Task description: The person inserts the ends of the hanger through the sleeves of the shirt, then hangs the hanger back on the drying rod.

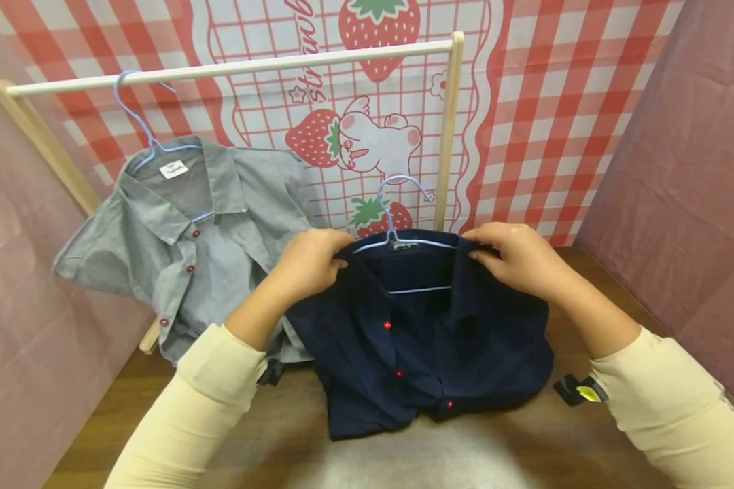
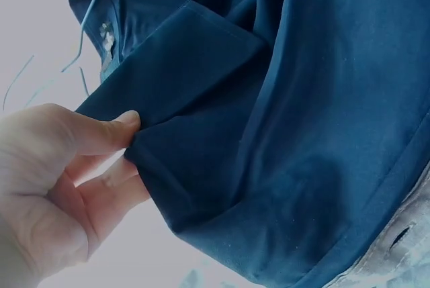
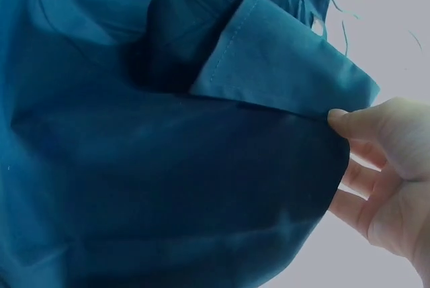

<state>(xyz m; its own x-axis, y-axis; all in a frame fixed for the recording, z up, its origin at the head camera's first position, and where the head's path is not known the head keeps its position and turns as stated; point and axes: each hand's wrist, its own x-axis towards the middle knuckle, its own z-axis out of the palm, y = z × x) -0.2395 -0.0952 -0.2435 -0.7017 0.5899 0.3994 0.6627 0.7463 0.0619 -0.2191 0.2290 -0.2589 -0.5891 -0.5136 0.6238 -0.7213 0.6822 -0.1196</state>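
Observation:
A dark navy shirt (image 1: 367,346) with red buttons hangs between my two hands, a light blue hanger (image 1: 389,221) inside its neck. My left hand (image 1: 310,263) pinches the shirt at the shoulder beside the collar; in the left wrist view the thumb (image 2: 126,121) presses on the cloth with fingers behind it. On the other shoulder, my right hand (image 1: 516,261) pinches the cloth the same way, and the right wrist view shows its thumb (image 3: 342,120) just under the collar flap (image 3: 289,60). The hanger's hook stands up free of the rail.
A wooden rack with a white rail (image 1: 281,62) stands behind. On its left part a grey shirt (image 1: 220,251) hangs from another light blue hanger (image 1: 136,115). The wooden table (image 1: 293,421) lies below, with pink cloth walls at both sides and a strawberry-print cloth (image 1: 538,115) at the back.

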